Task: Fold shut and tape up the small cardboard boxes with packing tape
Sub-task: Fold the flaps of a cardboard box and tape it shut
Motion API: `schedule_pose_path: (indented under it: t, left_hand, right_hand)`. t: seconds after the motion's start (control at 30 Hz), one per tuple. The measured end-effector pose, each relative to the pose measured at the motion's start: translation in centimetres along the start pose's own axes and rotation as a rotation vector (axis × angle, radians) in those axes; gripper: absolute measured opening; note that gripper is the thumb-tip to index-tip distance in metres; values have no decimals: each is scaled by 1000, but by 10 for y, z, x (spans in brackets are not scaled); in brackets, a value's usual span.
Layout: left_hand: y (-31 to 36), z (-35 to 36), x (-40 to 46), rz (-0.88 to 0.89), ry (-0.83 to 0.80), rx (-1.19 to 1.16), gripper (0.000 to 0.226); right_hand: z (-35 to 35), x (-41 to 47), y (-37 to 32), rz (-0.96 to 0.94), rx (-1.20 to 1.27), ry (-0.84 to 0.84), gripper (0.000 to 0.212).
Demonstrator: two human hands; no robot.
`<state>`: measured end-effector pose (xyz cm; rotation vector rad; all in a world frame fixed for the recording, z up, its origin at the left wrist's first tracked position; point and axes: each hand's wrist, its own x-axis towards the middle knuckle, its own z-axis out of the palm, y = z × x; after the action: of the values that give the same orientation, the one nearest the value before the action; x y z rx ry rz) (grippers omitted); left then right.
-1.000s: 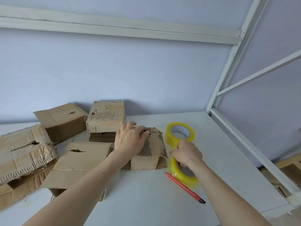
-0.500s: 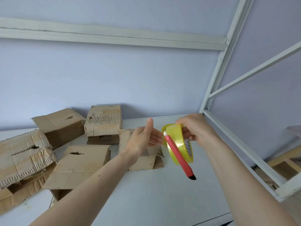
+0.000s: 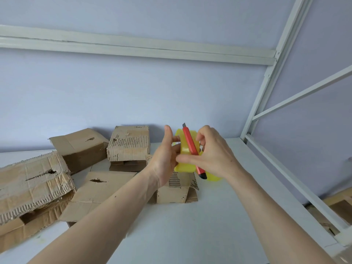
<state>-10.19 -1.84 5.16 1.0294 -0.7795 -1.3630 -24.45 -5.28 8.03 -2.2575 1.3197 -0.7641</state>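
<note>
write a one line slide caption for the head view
Both hands hold a yellow packing tape roll and red utility knife above a small cardboard box.

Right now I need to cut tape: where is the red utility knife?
In the head view, the red utility knife is held up right of centre, against the yellow tape roll, between the left hand and right hand, above the small cardboard box.

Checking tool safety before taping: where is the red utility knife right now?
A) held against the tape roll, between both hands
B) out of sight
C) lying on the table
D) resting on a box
A: the knife lies across the yellow tape roll, held up between the left hand and right hand.
</note>
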Motion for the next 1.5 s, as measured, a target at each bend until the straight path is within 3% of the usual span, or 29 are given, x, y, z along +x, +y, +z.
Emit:
schedule_pose_path:
  t: [0.13, 0.27, 0.33, 0.53, 0.73, 0.93, 1.2, 1.5]
  left_hand:
    - [3, -5, 3, 28, 43, 42, 67]
    - [1, -15, 3, 88, 23, 171, 61]
    - [-2, -20, 3, 99, 29, 221, 49]
    - [-3, -26, 9, 111, 19, 275, 47]
    - [0, -28, 13, 109, 24, 287, 46]
    - [10, -19, 13, 95, 33, 260, 67]
    - [14, -7, 10, 15, 96, 267, 56]
    - [18, -3, -5, -42, 10, 105, 32]
  right_hand:
    - [0, 6, 8, -93, 55, 11, 30]
    - [-3, 15, 9, -182, -191, 48, 6]
    - [-3, 20, 8, -164, -214, 52, 11]
    - [-1, 34, 5, -49, -107, -8, 16]
    - [2, 45, 7, -107, -181, 34, 30]
    - [-3, 56, 7, -112, -226, 98, 32]
    - [-20, 69, -1, -128, -283, 166, 27]
    - [-30, 81, 4, -143, -303, 105, 32]
